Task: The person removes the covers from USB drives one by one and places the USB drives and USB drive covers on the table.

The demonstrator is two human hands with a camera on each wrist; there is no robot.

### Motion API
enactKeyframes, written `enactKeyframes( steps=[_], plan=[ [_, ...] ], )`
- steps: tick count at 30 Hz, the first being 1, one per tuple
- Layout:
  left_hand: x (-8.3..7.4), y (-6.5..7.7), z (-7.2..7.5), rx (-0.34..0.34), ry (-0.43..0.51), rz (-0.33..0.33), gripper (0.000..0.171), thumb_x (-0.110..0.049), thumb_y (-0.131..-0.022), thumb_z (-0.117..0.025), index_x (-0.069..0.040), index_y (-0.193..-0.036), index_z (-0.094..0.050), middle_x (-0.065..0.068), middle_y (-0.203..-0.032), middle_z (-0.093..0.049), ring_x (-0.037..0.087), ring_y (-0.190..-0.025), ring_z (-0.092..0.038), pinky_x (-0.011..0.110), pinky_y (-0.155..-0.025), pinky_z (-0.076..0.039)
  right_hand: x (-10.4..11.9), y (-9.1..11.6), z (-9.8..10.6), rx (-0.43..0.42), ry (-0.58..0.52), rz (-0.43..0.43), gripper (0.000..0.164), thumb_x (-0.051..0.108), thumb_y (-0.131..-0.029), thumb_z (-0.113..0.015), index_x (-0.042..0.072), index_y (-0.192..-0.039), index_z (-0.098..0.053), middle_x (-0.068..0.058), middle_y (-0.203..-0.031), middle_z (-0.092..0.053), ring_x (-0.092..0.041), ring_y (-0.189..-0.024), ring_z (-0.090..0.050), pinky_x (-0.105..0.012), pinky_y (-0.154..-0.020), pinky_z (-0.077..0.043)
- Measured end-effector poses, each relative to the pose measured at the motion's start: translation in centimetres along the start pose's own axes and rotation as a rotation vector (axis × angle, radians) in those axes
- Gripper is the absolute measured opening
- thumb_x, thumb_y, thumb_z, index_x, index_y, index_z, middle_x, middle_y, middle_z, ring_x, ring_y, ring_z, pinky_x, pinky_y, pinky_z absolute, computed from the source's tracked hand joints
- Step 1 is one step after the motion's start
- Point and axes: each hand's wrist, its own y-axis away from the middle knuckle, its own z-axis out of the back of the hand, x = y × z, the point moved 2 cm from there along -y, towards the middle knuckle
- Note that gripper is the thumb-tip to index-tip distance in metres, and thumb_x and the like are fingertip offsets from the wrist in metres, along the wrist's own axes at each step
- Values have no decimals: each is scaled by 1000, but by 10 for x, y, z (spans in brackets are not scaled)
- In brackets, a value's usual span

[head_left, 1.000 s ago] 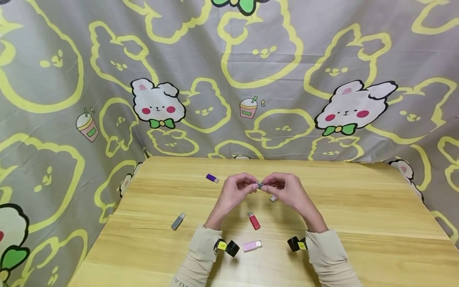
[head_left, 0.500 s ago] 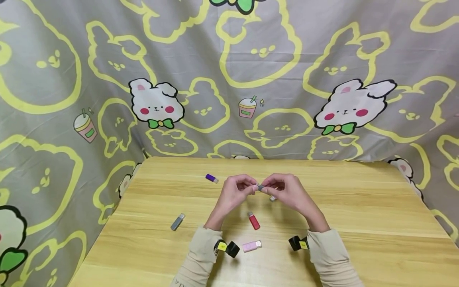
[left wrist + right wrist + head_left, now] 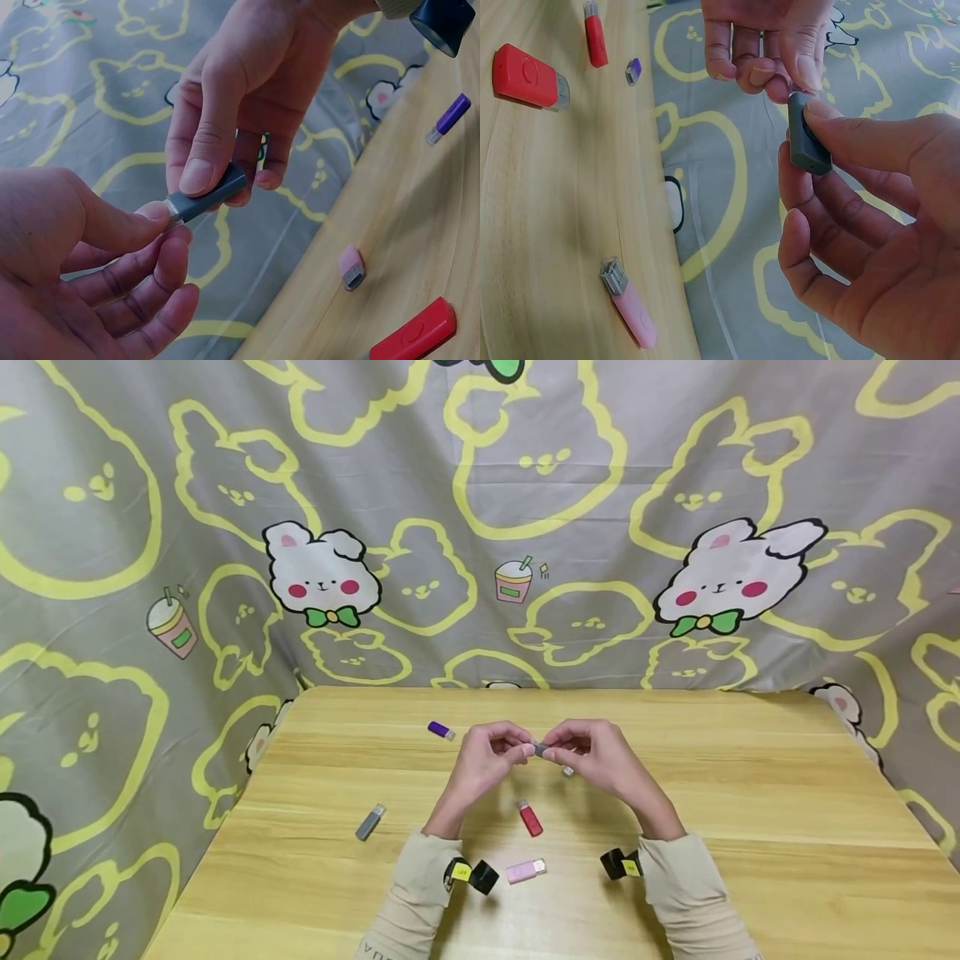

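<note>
Both hands hold one dark grey USB stick (image 3: pixel 540 750) in the air above the far half of the table. My right hand (image 3: pixel 600 756) pinches its grey body between thumb and fingers, as the right wrist view shows. The left hand (image 3: pixel 483 762) pinches the other end, where a clear cap or connector (image 3: pixel 174 214) shows beside the thumb. Its fingertips hide much of that end. A light-coloured connector end of another USB stick (image 3: pixel 567 771) lies on the table, partly hidden by the right hand.
On the wooden table (image 3: pixel 300 893) lie a purple USB stick (image 3: pixel 439 730), a second grey one (image 3: pixel 371 822), a red one (image 3: pixel 530 818) and a pink one (image 3: pixel 527 871). A patterned curtain (image 3: pixel 420 677) hangs behind. Black wrist cameras (image 3: pixel 483 877) are worn on both wrists.
The head view has shifted slightly. Both hands keep their pinch on the grey USB stick, and slightly more of its body shows between the fingertips.
</note>
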Motion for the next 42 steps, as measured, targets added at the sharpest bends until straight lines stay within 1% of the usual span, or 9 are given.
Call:
enactKeyframes(
  steps=[8,13,15,22,24,27,32,37,42],
  plan=[
    [-2,1,7,3,-33,-3,5,-2,-91,-76,0,-96,-76,9,-83,-72,15,-67,-67,21,-59,-50,3,-1,0,3,16,8,5,10,-92,-79,8,-96,-77,-1,-89,-75,-17,-77,-70,-27,-66,-57],
    [-3,4,30,-122,-51,-7,4,1,-91,-75,-1,-95,-76,7,-81,-72,30,-73,-69,28,-61,-55,-2,4,15,-22,78,-43,5,9,-91,-79,8,-96,-77,-2,-90,-75,-17,-77,-69,-27,-67,-55],
    [-4,6,40,-164,-45,-10,5,4,-90,-75,0,-93,-76,8,-79,-71,30,-72,-69,28,-61,-55,-4,6,22,-38,87,-66,8,6,-91,-78,8,-98,-77,-2,-91,-75,-17,-79,-68,-27,-68,-54],
    [-2,4,43,-66,-8,-11,6,0,-93,-73,2,-99,-75,21,-87,-71,13,-71,-67,23,-67,-55,-11,6,23,-26,101,-48,17,12,-96,-74,8,-113,-77,-4,-97,-75,-19,-86,-67,-30,-68,-51],
    [-1,4,42,-76,-6,0,5,0,-93,-73,0,-98,-75,20,-86,-71,14,-71,-67,23,-67,-55,-14,4,20,-52,107,-56,16,12,-96,-74,8,-111,-78,-3,-97,-76,-19,-85,-67,-30,-66,-49],
    [0,4,42,-95,-10,12,5,1,-93,-73,-1,-97,-76,15,-84,-71,25,-73,-69,24,-66,-54,-23,2,16,-100,103,-91,13,11,-95,-74,7,-106,-78,-5,-94,-76,-19,-83,-68,-31,-68,-50],
    [3,3,45,-93,-27,32,6,-1,-94,-73,-2,-99,-76,18,-88,-71,41,-82,-68,34,-70,-57,-38,-13,9,-117,69,-208,14,11,-93,-76,1,-102,-75,-9,-92,-73,-22,-73,-70,-30,-74,-54],
    [6,3,49,-107,-48,35,6,-1,-94,-73,-1,-100,-76,16,-87,-71,38,-80,-68,46,-72,-58,-46,-38,1,-90,50,-315,18,14,-93,-77,-2,-101,-72,-11,-90,-69,-32,-70,-72,-36,-70,-59],
    [9,4,50,-108,-52,36,6,0,-94,-72,-1,-98,-75,14,-86,-70,41,-82,-68,44,-73,-59,-51,-61,-9,-87,129,-344,17,15,-91,-79,0,-96,-73,-7,-80,-73,-29,-76,-74,-39,-81,-55]
  ],
)
